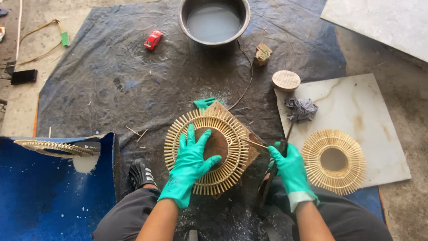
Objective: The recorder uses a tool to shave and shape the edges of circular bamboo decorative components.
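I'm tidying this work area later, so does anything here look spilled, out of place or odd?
Yes. A small red toy car lies alone on the dark tarp near the metal basin, unlike the craft things. White splatter marks the blue sheet at left.

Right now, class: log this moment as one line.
left hand: pressing stick ring | right hand: gripping dark tool | second ring: on tile
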